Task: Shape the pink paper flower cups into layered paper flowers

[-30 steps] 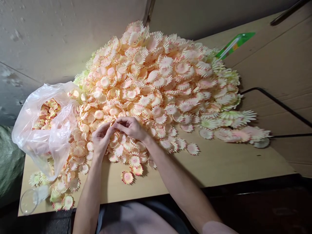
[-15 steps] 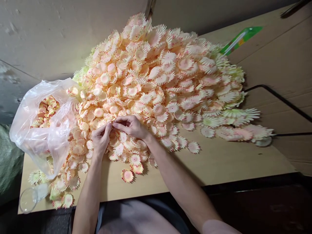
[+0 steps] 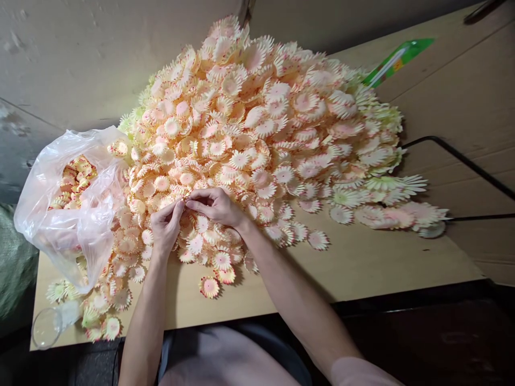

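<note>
Flower pieces point(image 3: 240, 159), frilled, pink-centred, cream-edged, red-tipped, heaped, fingers point(image 3: 177, 212) bunched close, cannot tell if gripping any

Grey wall point(image 3: 60, 64) with flaking patches at left, light wood-toned table point(image 3: 370, 268) beside it, brown creased cardboard point(image 3: 462, 123) at right, dark floor point(image 3: 94, 364) below, light brightest mid-table, lower corners dim

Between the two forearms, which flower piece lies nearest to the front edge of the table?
The pink-centred flower piece with red petal tips: its closest neighbour lies farther back, to the right, and all others there are farther still.
</note>
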Demonstrator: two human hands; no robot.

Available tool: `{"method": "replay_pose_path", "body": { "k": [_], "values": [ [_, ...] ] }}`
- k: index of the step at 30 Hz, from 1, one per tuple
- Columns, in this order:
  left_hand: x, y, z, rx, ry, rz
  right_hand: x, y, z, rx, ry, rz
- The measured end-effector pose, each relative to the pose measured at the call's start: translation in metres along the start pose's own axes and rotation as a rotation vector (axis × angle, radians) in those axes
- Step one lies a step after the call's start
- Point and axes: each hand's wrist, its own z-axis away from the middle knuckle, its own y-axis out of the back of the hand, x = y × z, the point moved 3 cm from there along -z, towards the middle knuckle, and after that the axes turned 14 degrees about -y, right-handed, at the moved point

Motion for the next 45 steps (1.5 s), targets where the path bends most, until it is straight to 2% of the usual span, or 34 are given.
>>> {"method": "replay_pose_path", "body": {
  "k": [12, 23, 28, 31, 35, 39, 45],
  "values": [
    [-0.004, 0.001, 0.002, 0.000, 0.010, 0.011, -0.002, 0.001, 0.002, 0.014, 0.003, 0.042],
    [-0.004, -0.001, 0.004, -0.072, 0.029, 0.061, -0.004, 0.001, 0.003, 0.047, 0.021, 0.067],
    [-0.002, -0.002, 0.003, -0.039, -0.003, 0.048, -0.004, 0.000, 0.004, 0.014, 0.008, 0.033],
    [0.000, -0.002, 0.003, 0.037, -0.077, 0.033, -0.004, 0.000, 0.004, 0.011, -0.009, 0.022],
    [0.005, -0.002, 0.002, 0.124, -0.267, -0.015, -0.005, -0.001, 0.004, 0.024, -0.019, 0.022],
    [0.013, 0.000, 0.001, 0.048, -0.443, -0.183, -0.007, -0.002, 0.004, 0.012, -0.023, 0.015],
    [0.021, 0.003, 0.000, -0.006, -0.511, -0.342, -0.003, -0.002, 0.002, 0.029, -0.025, -0.005]
  ]
}}
